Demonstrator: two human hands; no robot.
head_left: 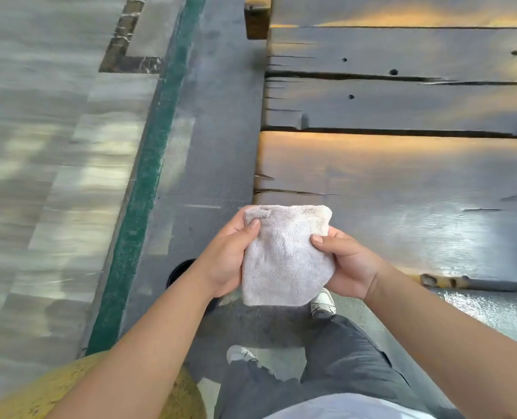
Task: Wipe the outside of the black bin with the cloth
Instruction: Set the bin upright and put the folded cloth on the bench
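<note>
A folded off-white terry cloth (pixel 284 255) is held flat in front of me, low in the middle of the head view. My left hand (pixel 227 258) grips its left edge with the thumb on top. My right hand (pixel 346 264) grips its right edge, thumb on the cloth too. A small curved piece of a black round object (pixel 180 272), possibly the black bin, shows on the floor just left of my left wrist; my arm hides most of it.
A large dark wooden plank table (pixel 402 164) with cracks and holes fills the right side. A green stripe (pixel 148 189) runs along the floor at left. A yellow rounded object (pixel 39 391) sits at bottom left. My legs and white shoes (pixel 322 302) stand below.
</note>
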